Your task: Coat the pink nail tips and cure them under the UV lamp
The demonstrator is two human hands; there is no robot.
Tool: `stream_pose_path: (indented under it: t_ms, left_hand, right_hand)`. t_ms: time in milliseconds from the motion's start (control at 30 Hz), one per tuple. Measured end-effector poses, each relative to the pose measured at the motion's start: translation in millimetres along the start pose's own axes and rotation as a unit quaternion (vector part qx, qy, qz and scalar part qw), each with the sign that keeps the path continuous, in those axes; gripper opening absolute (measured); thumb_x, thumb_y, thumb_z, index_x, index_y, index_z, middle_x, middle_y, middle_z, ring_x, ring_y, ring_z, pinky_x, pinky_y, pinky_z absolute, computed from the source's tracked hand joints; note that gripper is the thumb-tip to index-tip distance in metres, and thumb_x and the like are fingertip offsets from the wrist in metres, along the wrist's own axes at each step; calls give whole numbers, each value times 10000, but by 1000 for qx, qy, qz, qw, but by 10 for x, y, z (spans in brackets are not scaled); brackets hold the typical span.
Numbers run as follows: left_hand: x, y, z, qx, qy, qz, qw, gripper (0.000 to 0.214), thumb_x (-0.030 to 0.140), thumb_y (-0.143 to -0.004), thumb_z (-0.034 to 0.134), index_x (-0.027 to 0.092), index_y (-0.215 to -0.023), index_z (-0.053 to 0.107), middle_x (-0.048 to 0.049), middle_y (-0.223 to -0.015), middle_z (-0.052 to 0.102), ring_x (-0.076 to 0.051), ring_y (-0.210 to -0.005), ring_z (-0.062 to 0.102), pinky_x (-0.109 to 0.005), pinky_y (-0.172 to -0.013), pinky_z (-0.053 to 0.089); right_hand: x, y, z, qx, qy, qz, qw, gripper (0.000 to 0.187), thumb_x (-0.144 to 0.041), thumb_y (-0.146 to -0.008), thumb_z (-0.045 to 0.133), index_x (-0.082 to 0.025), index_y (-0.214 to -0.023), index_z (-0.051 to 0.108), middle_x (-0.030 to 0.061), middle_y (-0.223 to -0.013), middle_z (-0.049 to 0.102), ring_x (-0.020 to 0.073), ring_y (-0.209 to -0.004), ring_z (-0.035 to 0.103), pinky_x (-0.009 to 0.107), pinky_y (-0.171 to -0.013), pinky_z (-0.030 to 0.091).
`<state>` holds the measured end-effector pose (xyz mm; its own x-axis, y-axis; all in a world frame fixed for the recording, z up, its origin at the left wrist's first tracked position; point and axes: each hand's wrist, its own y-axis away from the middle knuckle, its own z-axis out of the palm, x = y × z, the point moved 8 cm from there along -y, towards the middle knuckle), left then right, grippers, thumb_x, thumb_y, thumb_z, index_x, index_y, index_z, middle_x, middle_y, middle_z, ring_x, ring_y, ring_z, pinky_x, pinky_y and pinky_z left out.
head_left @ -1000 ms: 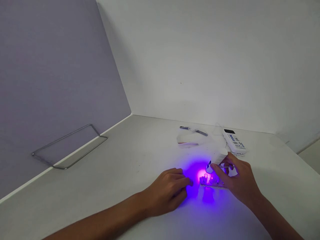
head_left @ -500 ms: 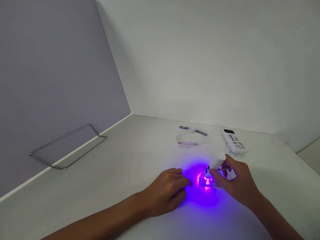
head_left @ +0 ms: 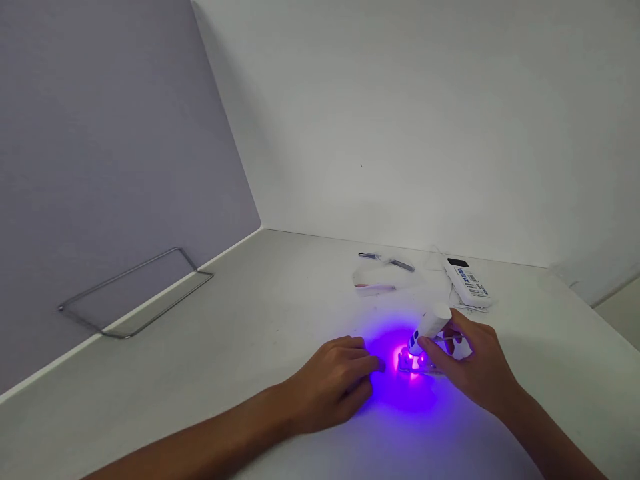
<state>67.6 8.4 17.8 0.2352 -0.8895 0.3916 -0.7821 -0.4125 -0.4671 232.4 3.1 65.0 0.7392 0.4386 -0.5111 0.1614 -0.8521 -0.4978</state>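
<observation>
My right hand (head_left: 473,370) is closed round a small white UV lamp (head_left: 429,327), tilted down with its lit end close to the table. The violet beam falls on a strip of small pink-glowing pieces (head_left: 413,363) lying flat under the lamp; I cannot make out what they are. My left hand (head_left: 335,387) rests on the white table (head_left: 250,347) just left of the strip, fingers curled loosely, their tips at the edge of the glow. I cannot see anything in it.
Behind the hands lie a white remote-like device (head_left: 469,282), a thin metal tool (head_left: 387,261) and a clear wrapper (head_left: 373,283). A bent wire frame (head_left: 135,293) stands at the left against the purple wall. The table's right edge runs close by.
The lamp's lit end has come down closer to the strip, so the violet patch has shrunk and tightened. The left hand has stayed where it was.
</observation>
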Motion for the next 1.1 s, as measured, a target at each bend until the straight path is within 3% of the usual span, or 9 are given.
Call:
stream_pose_path:
  t_ms: [533, 1100]
  left_hand:
    - [-1, -5, 22, -17, -26, 9, 999, 286, 106, -944, 356, 157, -869, 626, -34, -648, 600, -170, -580, 488, -302, -587, 394]
    - [4, 6, 21, -11, -18, 11, 1000, 278, 102, -930, 347, 161, -849, 607, -42, -656, 607, -175, -583, 509, -305, -586, 395]
  right_hand:
    - [-27, -9, -12, 3, 3, 2, 1000, 171, -325, -870, 624, -217, -742, 587, -39, -548, 517, 110, -465, 489, 198, -412, 425]
    - [-22, -8, -15, 7, -2, 4, 1000, 193, -326, -871, 623, -218, -723, 561, -37, -555, 522, 110, -470, 502, 197, -406, 419]
